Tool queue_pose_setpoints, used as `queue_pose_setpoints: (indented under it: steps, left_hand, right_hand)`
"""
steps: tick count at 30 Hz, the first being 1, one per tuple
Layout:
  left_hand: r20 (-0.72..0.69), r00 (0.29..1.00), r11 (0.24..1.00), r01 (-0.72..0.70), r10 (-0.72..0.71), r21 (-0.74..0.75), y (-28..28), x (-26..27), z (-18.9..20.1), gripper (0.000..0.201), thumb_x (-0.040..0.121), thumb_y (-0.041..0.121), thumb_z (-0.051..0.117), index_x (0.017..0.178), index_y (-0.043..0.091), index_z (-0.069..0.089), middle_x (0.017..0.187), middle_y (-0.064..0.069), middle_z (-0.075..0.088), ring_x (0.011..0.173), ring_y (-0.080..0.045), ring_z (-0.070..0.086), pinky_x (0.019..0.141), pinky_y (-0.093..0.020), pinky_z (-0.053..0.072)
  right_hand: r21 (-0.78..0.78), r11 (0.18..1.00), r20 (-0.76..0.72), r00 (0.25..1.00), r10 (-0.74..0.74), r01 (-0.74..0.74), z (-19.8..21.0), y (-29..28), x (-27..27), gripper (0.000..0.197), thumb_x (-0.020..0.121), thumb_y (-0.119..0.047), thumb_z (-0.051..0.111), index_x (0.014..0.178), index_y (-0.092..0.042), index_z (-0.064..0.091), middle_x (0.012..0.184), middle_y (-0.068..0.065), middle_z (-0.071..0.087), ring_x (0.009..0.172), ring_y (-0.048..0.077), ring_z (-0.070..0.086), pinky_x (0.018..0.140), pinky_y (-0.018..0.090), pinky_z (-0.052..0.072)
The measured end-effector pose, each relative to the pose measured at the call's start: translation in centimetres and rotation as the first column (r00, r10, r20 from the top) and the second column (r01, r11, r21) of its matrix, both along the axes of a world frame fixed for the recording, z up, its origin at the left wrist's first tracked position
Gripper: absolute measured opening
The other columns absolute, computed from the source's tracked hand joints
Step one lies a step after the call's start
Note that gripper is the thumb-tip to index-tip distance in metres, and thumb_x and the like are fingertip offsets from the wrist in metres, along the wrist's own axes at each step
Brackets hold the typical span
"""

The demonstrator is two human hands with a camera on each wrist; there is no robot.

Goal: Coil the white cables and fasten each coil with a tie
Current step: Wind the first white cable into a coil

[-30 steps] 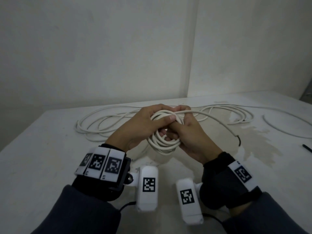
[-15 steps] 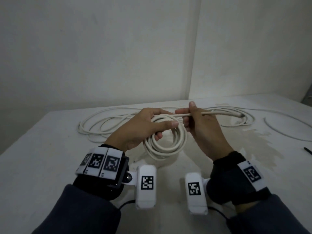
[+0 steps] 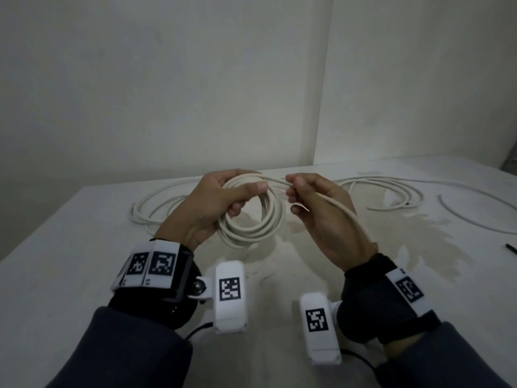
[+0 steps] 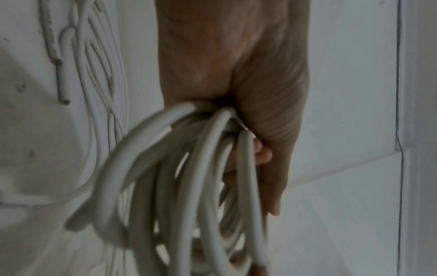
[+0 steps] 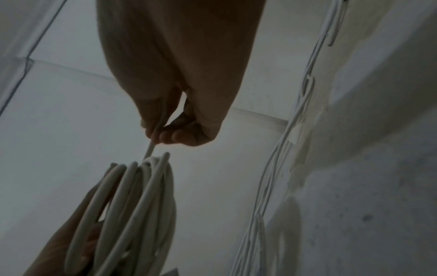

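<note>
A coil of white cable [image 3: 253, 219] hangs above the table, gripped at its top by my left hand [image 3: 221, 203], thumb over the strands. In the left wrist view the coil [image 4: 179, 196] fans out below the left hand [image 4: 236, 112]. My right hand [image 3: 313, 208] pinches the cable's free tail [image 3: 344, 211] just right of the coil; the tail runs back over that wrist. The right wrist view shows the right hand [image 5: 170, 130] pinching the tail above the coil [image 5: 137, 205]. No tie is visible.
More loose white cable [image 3: 156, 203] lies on the white table [image 3: 70, 261] behind my left hand, and further loops [image 3: 391, 191] lie to the right. A curved cable piece [image 3: 461, 219] and a small dark object [image 3: 510, 247] sit far right. Walls close the table's back.
My right hand came off the coil, drew the free cable out to the right, and now has swung the tail back over its wrist. The left hand kept hold of the coil.
</note>
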State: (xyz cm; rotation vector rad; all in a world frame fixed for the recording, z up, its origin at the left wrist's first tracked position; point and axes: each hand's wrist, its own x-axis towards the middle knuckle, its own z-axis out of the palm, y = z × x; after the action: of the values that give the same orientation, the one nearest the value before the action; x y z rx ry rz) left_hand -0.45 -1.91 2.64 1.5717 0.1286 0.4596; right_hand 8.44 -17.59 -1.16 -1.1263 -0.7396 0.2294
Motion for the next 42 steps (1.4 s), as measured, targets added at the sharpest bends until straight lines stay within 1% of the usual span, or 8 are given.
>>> queue_pose_setpoints:
  steps: [4, 8, 16, 19, 25, 31, 36, 42]
  left_hand:
    - [0.051, 0.992, 0.982, -0.107, 0.117, -0.157, 0.6, 0.1, 0.2, 0.007, 0.084, 0.006, 0.065, 0.091, 0.005, 0.068, 0.053, 0.006, 0.045, 0.038, -0.001, 0.031, 0.037, -0.011, 0.026]
    - [0.076, 0.976, 0.959, -0.183, 0.203, -0.215, 0.4, 0.2, 0.1, 0.004, 0.083, 0.011, 0.068, 0.087, 0.009, 0.07, 0.052, 0.007, 0.039, 0.039, -0.002, 0.027, 0.037, -0.013, 0.024]
    - [0.157, 0.936, 0.949, -0.307, 0.314, -0.067, -1.1, 0.2, 0.6, 0.008, 0.077, 0.018, 0.077, 0.074, 0.013, 0.071, 0.042, 0.011, 0.045, 0.038, -0.006, 0.028, 0.038, -0.015, 0.027]
    - [0.184, 0.915, 0.933, -0.35, 0.359, -0.078, -1.2, 0.3, 0.6, 0.01, 0.076, 0.02, 0.078, 0.075, 0.013, 0.071, 0.042, 0.011, 0.044, 0.038, -0.007, 0.028, 0.038, -0.016, 0.027]
    - [0.156, 0.895, 0.9, -0.383, 0.417, -0.205, -1.6, 0.8, 0.0, 0.017, 0.078, 0.022, 0.077, 0.072, 0.013, 0.065, 0.042, 0.012, 0.042, 0.037, -0.006, 0.03, 0.038, -0.016, 0.03]
    - [0.167, 0.903, 0.904, -0.349, 0.395, -0.248, -2.1, 1.0, -0.1, 0.014, 0.08, 0.022, 0.075, 0.072, 0.016, 0.066, 0.046, 0.011, 0.043, 0.04, -0.005, 0.03, 0.039, -0.015, 0.031]
    - [0.147, 0.899, 0.863, -0.334, 0.412, -0.378, -2.7, 1.4, -0.6, 0.026, 0.082, 0.024, 0.074, 0.06, 0.018, 0.06, 0.05, 0.007, 0.035, 0.041, -0.005, 0.029, 0.041, -0.017, 0.029]
    - [0.137, 0.897, 0.859, -0.344, 0.42, -0.379, -3.2, 1.9, -1.1, 0.022, 0.086, 0.032, 0.068, 0.076, 0.013, 0.063, 0.05, 0.008, 0.043, 0.044, -0.005, 0.038, 0.044, -0.018, 0.038]
  right_hand:
    - [-0.092, 0.984, 0.063, 0.985, 0.159, -0.153, -0.2, -0.4, 0.1, 0.044, 0.091, 0.008, 0.051, 0.105, -0.028, 0.073, 0.108, -0.003, 0.071, 0.091, 0.008, 0.063, 0.075, 0.021, 0.049]
    - [-0.06, 0.972, -0.061, 0.973, 0.223, -0.226, 0.3, 0.0, -0.3, 0.049, 0.089, 0.011, 0.035, 0.112, -0.013, 0.071, 0.124, 0.002, 0.066, 0.096, 0.012, 0.06, 0.073, 0.022, 0.049]
    - [-0.008, 0.996, 0.01, 0.996, -0.087, 0.087, -0.2, 0.6, -0.7, 0.03, 0.091, 0.002, 0.057, 0.116, -0.012, 0.064, 0.102, 0.002, 0.074, 0.072, 0.01, 0.065, 0.064, 0.021, 0.053]
    - [-0.031, 0.991, 0.051, 0.99, -0.132, 0.134, -0.4, 0.8, -0.7, 0.025, 0.087, 0.0, 0.063, 0.11, -0.009, 0.07, 0.099, 0.002, 0.075, 0.079, 0.011, 0.068, 0.065, 0.022, 0.054]
    - [-0.051, 0.999, -0.009, 1.0, -0.009, 0.008, -0.7, 1.3, -1.0, 0.022, 0.088, -0.004, 0.063, 0.109, -0.006, 0.07, 0.104, 0.005, 0.074, 0.099, 0.016, 0.07, 0.079, 0.03, 0.057]
    - [0.095, 0.977, -0.352, 0.912, 0.21, -0.189, -0.7, 1.2, -0.8, 0.009, 0.066, 0.001, 0.069, 0.07, -0.008, 0.066, 0.074, 0.009, 0.071, 0.073, 0.017, 0.07, 0.067, 0.024, 0.057]
    - [0.086, 0.943, -0.447, 0.833, 0.325, -0.322, -0.6, 1.1, -0.8, 0.019, 0.078, -0.011, 0.064, 0.096, -0.006, 0.065, 0.088, 0.005, 0.07, 0.078, 0.011, 0.068, 0.069, 0.018, 0.055]
    - [0.043, 0.913, -0.451, 0.808, 0.379, -0.405, -0.7, 1.3, -1.4, 0.029, 0.082, -0.03, 0.061, 0.103, -0.011, 0.065, 0.097, 0.007, 0.065, 0.092, 0.018, 0.059, 0.085, 0.031, 0.046]
